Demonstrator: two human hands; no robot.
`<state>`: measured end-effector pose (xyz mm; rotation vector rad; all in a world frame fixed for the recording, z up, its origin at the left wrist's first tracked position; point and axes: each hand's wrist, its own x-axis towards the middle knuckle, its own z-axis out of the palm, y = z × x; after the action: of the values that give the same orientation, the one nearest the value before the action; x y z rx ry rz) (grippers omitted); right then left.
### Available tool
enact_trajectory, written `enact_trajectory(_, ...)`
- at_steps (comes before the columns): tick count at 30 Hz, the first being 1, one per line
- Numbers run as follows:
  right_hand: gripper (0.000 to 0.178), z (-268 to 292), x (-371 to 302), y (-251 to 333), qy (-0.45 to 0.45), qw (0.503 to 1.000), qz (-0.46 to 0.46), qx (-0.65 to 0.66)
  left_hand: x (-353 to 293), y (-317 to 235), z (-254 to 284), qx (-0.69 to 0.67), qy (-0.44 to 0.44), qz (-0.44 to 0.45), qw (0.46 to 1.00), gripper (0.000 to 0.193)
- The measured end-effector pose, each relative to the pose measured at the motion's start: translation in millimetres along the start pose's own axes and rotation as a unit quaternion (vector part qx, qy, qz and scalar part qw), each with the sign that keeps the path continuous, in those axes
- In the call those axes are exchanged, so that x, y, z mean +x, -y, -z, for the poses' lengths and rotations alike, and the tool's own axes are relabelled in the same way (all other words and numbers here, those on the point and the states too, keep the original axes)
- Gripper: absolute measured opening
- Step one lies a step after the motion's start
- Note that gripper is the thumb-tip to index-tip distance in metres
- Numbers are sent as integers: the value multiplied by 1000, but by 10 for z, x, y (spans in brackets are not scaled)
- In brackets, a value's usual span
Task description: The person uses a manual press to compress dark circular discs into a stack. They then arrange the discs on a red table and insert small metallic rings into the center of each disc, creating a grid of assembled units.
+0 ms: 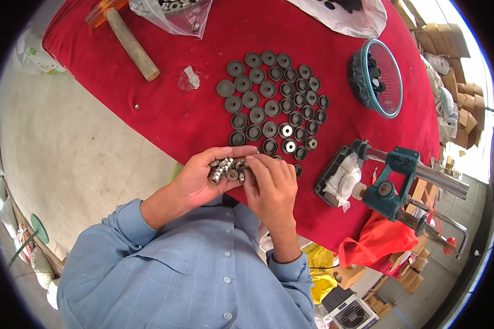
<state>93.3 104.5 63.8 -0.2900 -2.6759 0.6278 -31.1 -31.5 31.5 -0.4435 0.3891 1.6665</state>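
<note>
My left hand point(195, 178) is cupped, palm up, around several small shiny metal bearings point(219, 171). Over that pile, my right hand point(271, 186) has its thumb and fingers pinched together at a bearing point(240, 165), which the fingertips partly cover. Just beyond both hands, rows of round dark grey caps point(257, 115) lie on the red cloth. A few of these caps near my fingers have a bearing point(288, 146) seated in them. The caps closest to me are partly hidden behind my hands.
A green hand press point(387, 192) stands at the right edge of the red-covered table point(192, 120). Behind it sits a clear basin point(398, 82) with black parts. Farther off are a white bag point(357, 19), a mallet point(132, 44) and a plastic bag of bearings point(175, 16).
</note>
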Motion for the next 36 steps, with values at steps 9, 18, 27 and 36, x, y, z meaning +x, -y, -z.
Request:
enact_trajectory(9,26,-147,308,-412,-96,990,-49,-86,-128,-101,-1,29,-1,5,1000,49)
enact_trajectory(18,31,-261,200,-372,-73,990,-57,-110,-140,-169,55,3,-3,-12,1000,50)
enact_trajectory(27,45,-319,70,-226,-33,969,-50,-239,-136,-173,44,-8,4,-18,1000,53)
enact_trajectory(36,42,-78,135,-66,-61,992,-110,13,-148,-152,112,-43,53,-36,997,57)
